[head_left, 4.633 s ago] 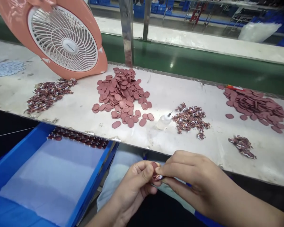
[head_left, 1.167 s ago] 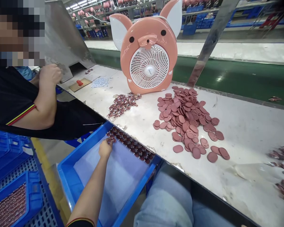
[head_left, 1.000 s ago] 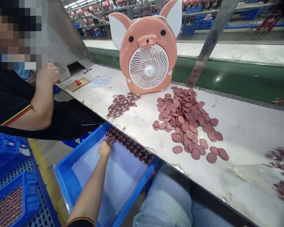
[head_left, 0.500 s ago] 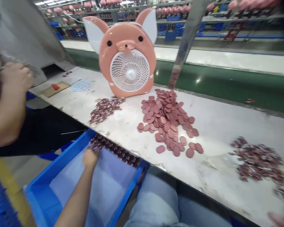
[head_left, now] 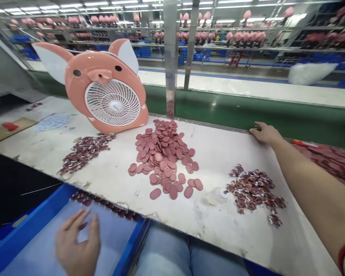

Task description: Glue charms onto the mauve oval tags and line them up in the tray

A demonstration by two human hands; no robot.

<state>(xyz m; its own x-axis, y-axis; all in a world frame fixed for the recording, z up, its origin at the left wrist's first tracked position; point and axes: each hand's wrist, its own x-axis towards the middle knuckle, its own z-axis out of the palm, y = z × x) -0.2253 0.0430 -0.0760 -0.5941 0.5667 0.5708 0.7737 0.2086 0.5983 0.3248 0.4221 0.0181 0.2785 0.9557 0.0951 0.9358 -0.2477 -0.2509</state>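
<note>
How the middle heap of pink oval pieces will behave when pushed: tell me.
The oval pieces would probably slide rather than roll, since they lie mostly flat. They may spread, being loosely piled. Each looks light and fairly stiff: thin, with no visible sag.

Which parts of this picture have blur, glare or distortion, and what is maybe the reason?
Head view: left hand over the blue plastic tray smeared, probably by motion; head view: small glare spot on the long green surface; head view: pink pig-shaped plastic fan looks slanted, perhaps lens distortion; head view: top right corner dark.
</note>
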